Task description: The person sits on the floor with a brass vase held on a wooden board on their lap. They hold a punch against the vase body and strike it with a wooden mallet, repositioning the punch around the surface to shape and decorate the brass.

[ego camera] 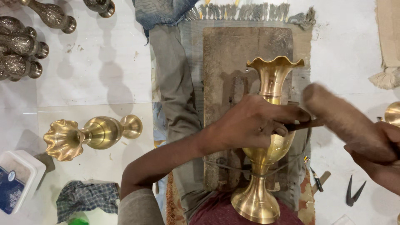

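Two hands were at work on one brass vase (266, 121). My left hand (254, 123) lay across the body of the vase with its fingers curled shut around a thin dark chisel (304, 124), whose tip pointed toward my right. My right hand (377, 152) was clenched around the handle of a wooden mallet (337, 114), its thick brown head blurred and poised just beside the outer end of the chisel; I could not tell whether the two touched. The vase lay lengthwise on a worn wooden board (227, 54), its scalloped mouth pointing away from me and its round foot near my lap, with a cord looped around its narrow stem. The board rested on a grey fringed mat (196, 37) spread over the pale floor (100, 54). Near my right hand, on the floor, lay a pair of dark metal dividers (354, 192) and a small pen-like tool (316, 178). Well apart on my left lay a second plain brass vase (89, 135) on its side, and further off several dark engraved vases (23, 46). A checked cloth (85, 199) and a white box (18, 179) sat at the lower left.
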